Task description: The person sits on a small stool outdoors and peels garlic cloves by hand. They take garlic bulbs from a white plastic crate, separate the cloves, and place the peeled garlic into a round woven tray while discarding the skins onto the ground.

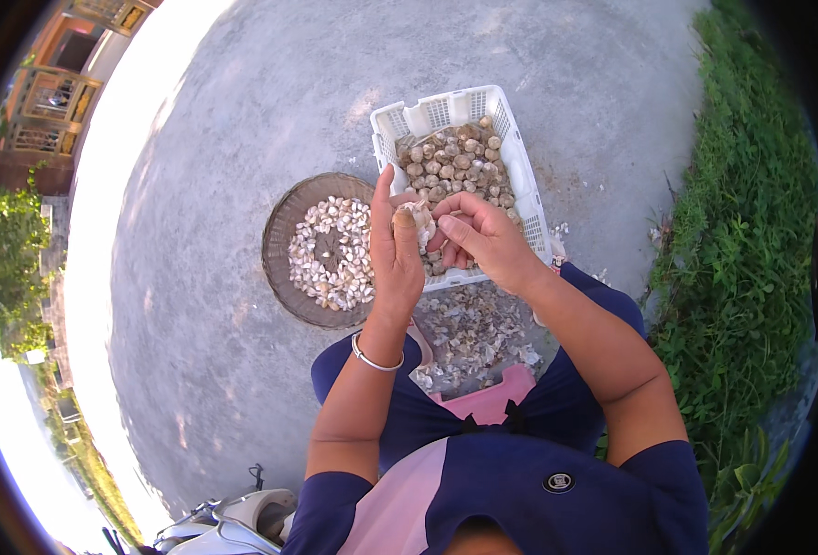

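Between my hands is a garlic bulb (420, 225) with pale, papery skin. My left hand (396, 242) holds it against the palm, thumb bent over it and one finger pointing up. From the right, my right hand (483, 239) touches the bulb with bent fingertips. Just beyond my hands stands a white plastic crate (526, 176) of whole garlic bulbs (460, 159); my hands hide part of its near left side. Left of it, a round woven basket (284, 294) holds loose garlic cloves (321, 277), partly covered by my left hand.
Shed garlic skins (474, 338) lie on the ground between my knees. A pink plastic stool (494, 400) is under me. Grass (724, 231) borders the concrete (205, 231) on the right. A white scooter (242, 518) stands at the lower left.
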Motion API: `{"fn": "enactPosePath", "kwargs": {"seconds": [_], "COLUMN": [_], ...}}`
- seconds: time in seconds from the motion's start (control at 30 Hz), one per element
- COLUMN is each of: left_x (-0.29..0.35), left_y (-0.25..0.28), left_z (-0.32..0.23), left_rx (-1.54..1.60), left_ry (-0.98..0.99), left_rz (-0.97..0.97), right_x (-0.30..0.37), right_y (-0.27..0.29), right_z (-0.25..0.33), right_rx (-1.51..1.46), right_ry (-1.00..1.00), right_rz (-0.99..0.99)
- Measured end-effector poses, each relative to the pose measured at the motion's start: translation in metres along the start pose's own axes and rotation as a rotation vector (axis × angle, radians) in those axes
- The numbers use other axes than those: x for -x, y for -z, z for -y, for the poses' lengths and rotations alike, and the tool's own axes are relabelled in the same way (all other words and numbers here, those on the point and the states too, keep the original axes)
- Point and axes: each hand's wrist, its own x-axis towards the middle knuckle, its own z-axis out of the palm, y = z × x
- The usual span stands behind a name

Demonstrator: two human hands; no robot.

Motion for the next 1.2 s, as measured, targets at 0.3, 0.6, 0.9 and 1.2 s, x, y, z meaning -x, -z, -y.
{"fn": "enactPosePath", "kwargs": {"seconds": [0.3, 0.6, 0.9, 1.2], "left_x": [-0.001, 0.007, 0.006, 0.001], "left_y": [-0.003, 0.000, -0.011, -0.015], "left_z": [-0.006, 0.001, 0.010, 0.005], "left_rx": [-0.084, -0.026, 0.022, 0.071], "left_ry": [-0.163, -0.030, -0.043, 0.036], "left_rz": [-0.034, 0.005, -0.065, -0.075], "right_x": [-0.009, 0.002, 0.006, 0.005], "right_y": [-0.015, -0.011, -0.014, -0.007], "right_z": [-0.009, -0.003, -0.007, -0.007], "right_rx": [0.075, 0.229, 0.014, -0.245], "right_ry": [0.291, 0.376, 0.239, 0.112], "right_rz": [-0.144, -0.120, -0.135, -0.062]}}
